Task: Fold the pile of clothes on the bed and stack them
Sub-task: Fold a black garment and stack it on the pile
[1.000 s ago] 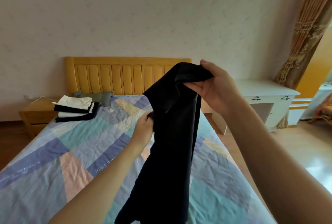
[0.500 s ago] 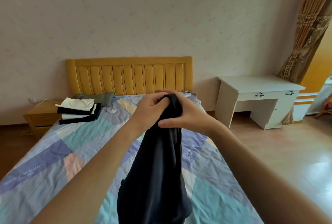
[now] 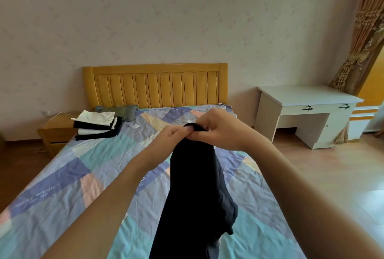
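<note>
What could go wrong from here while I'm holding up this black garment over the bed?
Both hands, left hand and right hand, pinch the black garment at one small spot at its top, so it could slip out or bunch unevenly.

The rest hangs down in a loose, twisted column over the bed, so laying it down as is would likely leave creases.

The folded stack sits near the bed's far left edge; adding to it carelessly might topple it.

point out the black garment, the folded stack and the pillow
black garment [image 3: 195, 186], head view, middle of the hanging cloth
folded stack [image 3: 96, 126], head view, side of the layers
pillow [image 3: 122, 111], head view, front face
</note>
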